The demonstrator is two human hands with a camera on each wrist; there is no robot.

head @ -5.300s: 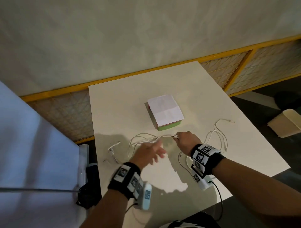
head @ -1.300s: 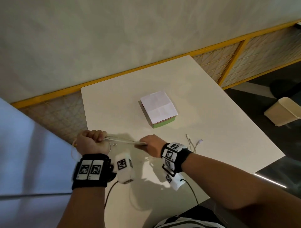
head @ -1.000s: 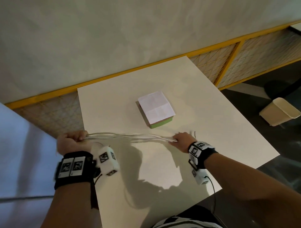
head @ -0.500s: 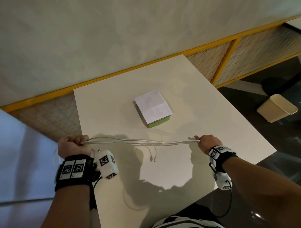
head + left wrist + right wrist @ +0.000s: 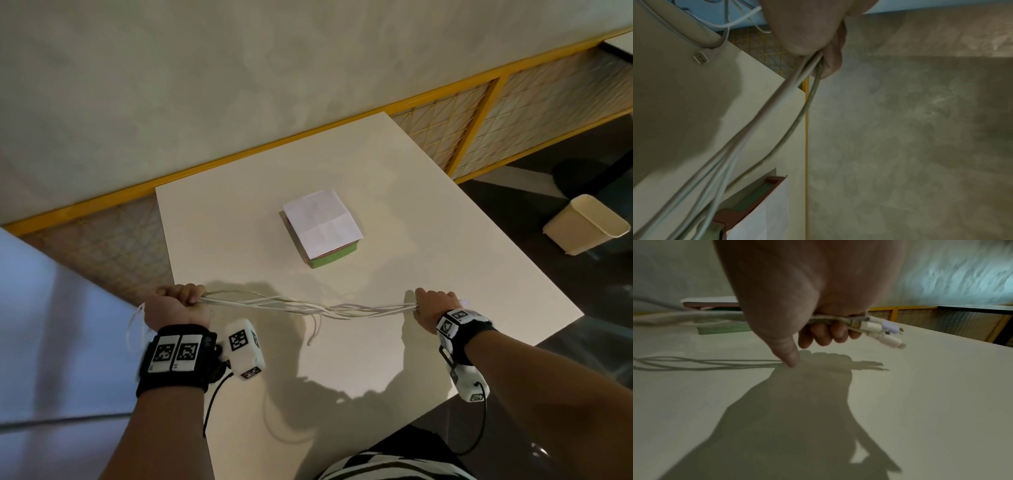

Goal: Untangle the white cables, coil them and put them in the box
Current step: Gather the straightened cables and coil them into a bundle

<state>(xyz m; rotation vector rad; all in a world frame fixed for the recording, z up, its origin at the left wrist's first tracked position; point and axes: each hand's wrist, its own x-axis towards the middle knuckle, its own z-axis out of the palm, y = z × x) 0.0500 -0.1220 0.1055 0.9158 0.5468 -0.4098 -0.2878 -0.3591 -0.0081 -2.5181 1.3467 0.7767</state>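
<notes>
Several white cables (image 5: pixel 308 306) stretch as one bundle above the white table (image 5: pixel 445 257), between my two hands. My left hand (image 5: pixel 178 305) grips the bundle in a fist at the table's left edge; loose cable loops (image 5: pixel 132 329) hang behind it. My right hand (image 5: pixel 433 306) grips the other end, fingers curled round it, and the connectors (image 5: pixel 881 332) stick out past the fist. A short cable end (image 5: pixel 315 329) dangles from the middle of the bundle. The green box (image 5: pixel 334 258) sits beyond, covered by a white folded paper (image 5: pixel 322 222).
A yellow-framed mesh barrier (image 5: pixel 479 113) runs behind the table under a grey wall. A cream waste bin (image 5: pixel 587 224) stands on the dark floor to the right. A pale blue surface (image 5: pixel 41 325) lies left of the table.
My hands have drawn far apart, the right one sliding rightwards along the cables to their connector ends, so the bundle now hangs stretched between them. One second ago the right hand was nearer the middle.
</notes>
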